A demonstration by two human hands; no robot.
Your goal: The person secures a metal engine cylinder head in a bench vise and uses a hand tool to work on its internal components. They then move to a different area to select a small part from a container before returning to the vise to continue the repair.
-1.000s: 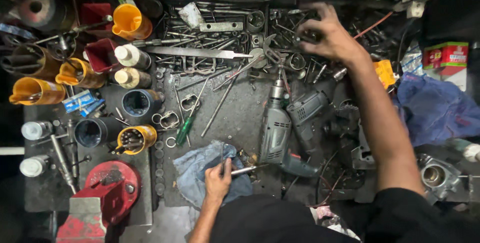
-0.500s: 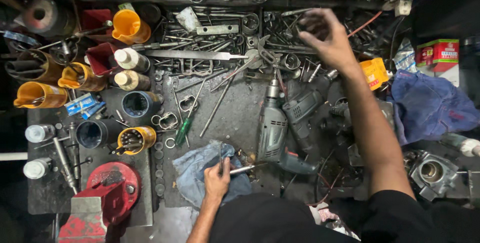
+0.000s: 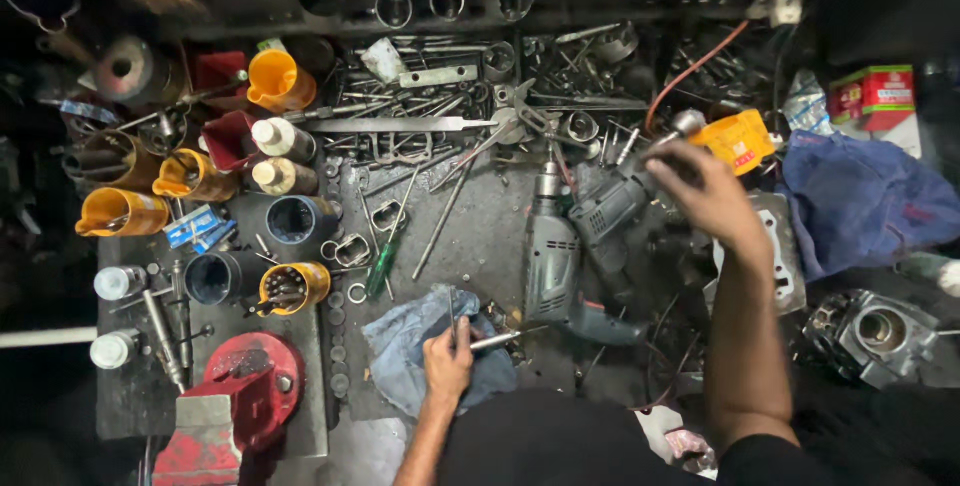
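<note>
The left hand (image 3: pixel 447 358) sits at the lower middle of the frame, fingers curled shut around a thin metal rod (image 3: pixel 497 340) whose bright end pokes out to the right. The hand rests on a crumpled blue-grey rag (image 3: pixel 400 341) spread on the dark bench (image 3: pixel 480 226).

The right hand (image 3: pixel 703 191) is up in the right centre of the frame, fingers bent and closed over a small metal part with a rounded silver end (image 3: pixel 686 124) that sticks out above the knuckles; what exactly the part is cannot be told. Just beside this hand, to the upper right, lies a yellow packet (image 3: pixel 738 141).

Between the two hands lie two grey electric drills: one (image 3: pixel 552 256) pointing toward the top of the frame, the other (image 3: pixel 608 208) angled across it, right under the right hand.

Left of the drills lies a green-handled screwdriver (image 3: pixel 384 268) among loose rods and wrenches. Farther left stand orange funnels (image 3: pixel 275 81) and open dark cans (image 3: pixel 298 221). A red bench vise (image 3: pixel 235 401) fills the lower left corner. A blue cloth (image 3: pixel 865 201) lies at the right edge, with an engine part (image 3: pixel 880 336) below it.
</note>
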